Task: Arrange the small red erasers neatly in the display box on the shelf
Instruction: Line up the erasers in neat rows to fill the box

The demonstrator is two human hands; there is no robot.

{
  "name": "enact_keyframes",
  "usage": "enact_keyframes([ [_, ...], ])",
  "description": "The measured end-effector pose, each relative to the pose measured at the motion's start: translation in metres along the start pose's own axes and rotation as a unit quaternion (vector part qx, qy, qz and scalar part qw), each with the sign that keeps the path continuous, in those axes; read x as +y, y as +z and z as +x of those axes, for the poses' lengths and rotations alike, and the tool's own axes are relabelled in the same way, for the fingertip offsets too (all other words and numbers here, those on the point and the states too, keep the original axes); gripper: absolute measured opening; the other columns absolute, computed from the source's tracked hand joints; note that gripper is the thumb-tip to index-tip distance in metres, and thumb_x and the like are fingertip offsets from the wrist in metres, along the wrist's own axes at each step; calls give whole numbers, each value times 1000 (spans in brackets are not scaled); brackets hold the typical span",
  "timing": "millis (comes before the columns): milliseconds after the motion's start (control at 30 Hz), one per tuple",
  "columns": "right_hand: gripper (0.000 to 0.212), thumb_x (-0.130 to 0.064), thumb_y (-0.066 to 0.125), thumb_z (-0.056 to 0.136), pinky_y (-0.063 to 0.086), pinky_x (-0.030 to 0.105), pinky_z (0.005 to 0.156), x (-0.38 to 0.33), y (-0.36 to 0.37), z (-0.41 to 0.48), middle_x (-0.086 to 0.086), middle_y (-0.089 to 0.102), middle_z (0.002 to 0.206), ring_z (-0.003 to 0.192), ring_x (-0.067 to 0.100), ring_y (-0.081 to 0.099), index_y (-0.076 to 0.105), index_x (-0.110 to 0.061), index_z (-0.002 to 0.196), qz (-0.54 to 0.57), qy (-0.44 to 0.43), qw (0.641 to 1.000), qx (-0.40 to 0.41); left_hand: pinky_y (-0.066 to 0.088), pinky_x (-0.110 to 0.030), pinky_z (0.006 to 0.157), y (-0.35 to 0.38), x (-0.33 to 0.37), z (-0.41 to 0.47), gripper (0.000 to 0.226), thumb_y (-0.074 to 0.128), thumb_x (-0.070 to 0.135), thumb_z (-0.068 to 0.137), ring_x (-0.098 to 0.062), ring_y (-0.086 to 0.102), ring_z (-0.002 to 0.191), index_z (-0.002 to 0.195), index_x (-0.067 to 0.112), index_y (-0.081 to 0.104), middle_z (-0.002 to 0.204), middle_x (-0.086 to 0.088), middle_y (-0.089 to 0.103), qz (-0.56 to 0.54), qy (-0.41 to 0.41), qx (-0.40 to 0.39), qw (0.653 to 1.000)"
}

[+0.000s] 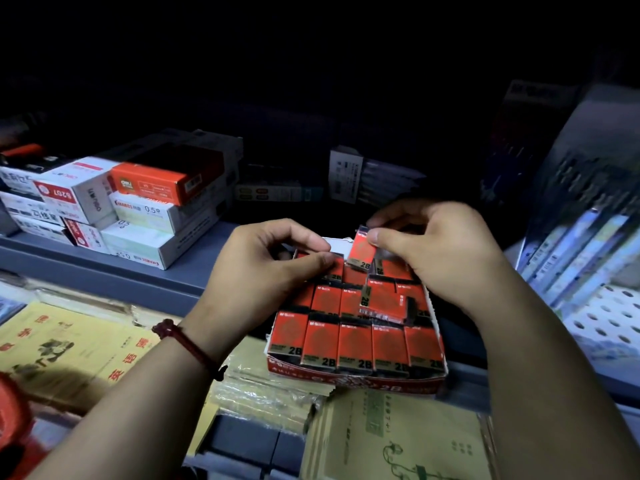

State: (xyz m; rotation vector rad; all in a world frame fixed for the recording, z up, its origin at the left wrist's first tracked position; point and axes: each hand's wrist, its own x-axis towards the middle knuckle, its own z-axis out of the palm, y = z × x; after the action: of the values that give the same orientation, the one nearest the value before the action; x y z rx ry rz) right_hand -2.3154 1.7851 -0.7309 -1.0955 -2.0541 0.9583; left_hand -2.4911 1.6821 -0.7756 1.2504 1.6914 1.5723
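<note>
Upper half of frame near black; light reaches foreground only. Grey shelf crosses left-centre, carrying stacked boxes. White perforated panel at right edge. Yellow booklets lower left, more lower right.

A grey shelf was laid with stock. A red display box was set at its front edge. Stacked stationery boxes were piled left of that box, and pen packs behind it.
</note>
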Motion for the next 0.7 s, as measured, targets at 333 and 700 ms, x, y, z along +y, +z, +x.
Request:
enact_keyframes([
  [333,6,-27,77,89,57,25,77,6,4,-1,-20,76,81,77,-3,71,82,-30,86,-55,-2,995,-82,58,-50,69,-1,-3,2,8,85,23,80,-37,67,70,82,21,77,75,-3,75,24,3,-10,1000],
  [700,16,-26,65,97,59,32,73,3,-24,-9,-14,75,92,83,12,72,78,-35,97,-184,23,977,-101,60,-60,74,0,-1,1,8,84,23,80,-43,72,81,83,19,77,80,-4,77,16,-4,-4,1000],
])
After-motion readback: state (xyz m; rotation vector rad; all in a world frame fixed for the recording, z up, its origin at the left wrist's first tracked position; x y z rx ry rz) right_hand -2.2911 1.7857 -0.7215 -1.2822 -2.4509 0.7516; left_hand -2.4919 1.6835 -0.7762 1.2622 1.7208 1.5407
